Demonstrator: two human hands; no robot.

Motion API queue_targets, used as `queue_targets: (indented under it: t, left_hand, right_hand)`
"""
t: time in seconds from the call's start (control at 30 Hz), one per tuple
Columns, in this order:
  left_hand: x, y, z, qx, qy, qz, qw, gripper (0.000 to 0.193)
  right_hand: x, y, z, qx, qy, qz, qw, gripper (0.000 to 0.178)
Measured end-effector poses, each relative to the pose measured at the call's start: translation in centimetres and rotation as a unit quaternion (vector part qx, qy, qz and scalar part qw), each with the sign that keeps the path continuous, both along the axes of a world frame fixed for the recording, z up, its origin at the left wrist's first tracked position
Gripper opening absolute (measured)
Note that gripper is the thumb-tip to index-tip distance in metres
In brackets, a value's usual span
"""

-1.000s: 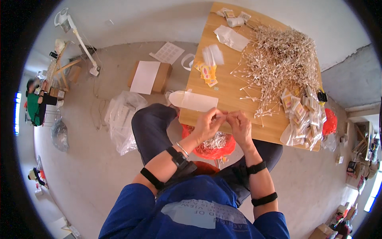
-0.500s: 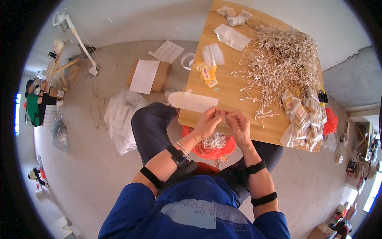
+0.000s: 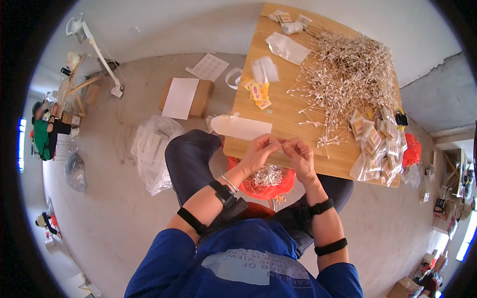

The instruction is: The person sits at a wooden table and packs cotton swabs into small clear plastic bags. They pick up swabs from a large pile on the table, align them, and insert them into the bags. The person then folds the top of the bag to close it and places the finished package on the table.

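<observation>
Over the near edge of the wooden table [image 3: 288,111], my left hand [image 3: 259,153] and my right hand [image 3: 301,158] are close together, fingertips pinched. Something small and pale seems to be between them, too small to name. Just beyond my left hand lies a white paper strip [image 3: 243,127] with a rounded end overhanging the table edge. A large loose heap of cotton swabs [image 3: 350,74] covers the far right of the table. Below my hands, a red plastic bag [image 3: 281,188] holds more swabs. Small clear packets [image 3: 372,136] are piled at the right front corner.
Yellow printed cards [image 3: 258,92] and a stack of clear plastic sleeves [image 3: 265,69] lie at the table's left side. On the floor are a cardboard box [image 3: 202,97] with white paper on it and a large clear plastic bag [image 3: 155,151]. Another person [image 3: 43,130] sits far left.
Both hands stay pinched together in nearly the same place, with slight finger movement. The view has shifted a little; nothing else has visibly moved.
</observation>
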State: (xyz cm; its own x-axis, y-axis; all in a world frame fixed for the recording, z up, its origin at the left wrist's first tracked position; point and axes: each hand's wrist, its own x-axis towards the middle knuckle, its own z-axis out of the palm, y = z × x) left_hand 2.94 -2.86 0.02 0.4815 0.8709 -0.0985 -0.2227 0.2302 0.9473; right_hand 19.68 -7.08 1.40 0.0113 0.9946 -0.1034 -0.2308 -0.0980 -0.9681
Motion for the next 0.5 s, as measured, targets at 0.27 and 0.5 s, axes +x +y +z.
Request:
queue_targets:
  t: [0.27, 0.5]
  left_hand:
    - [0.0, -0.3, 1.5, 0.012, 0.022, 0.004, 1.000, 0.010]
    - [-0.5, 0.3, 1.1, 0.011, -0.009, -0.012, 1.000, 0.012]
  right_hand:
    - [0.0, -0.1, 0.9, 0.008, -0.102, -0.012, 0.995, 0.013]
    - [0.3, 0.2, 0.9, -0.055, -0.058, -0.022, 0.997, 0.010]
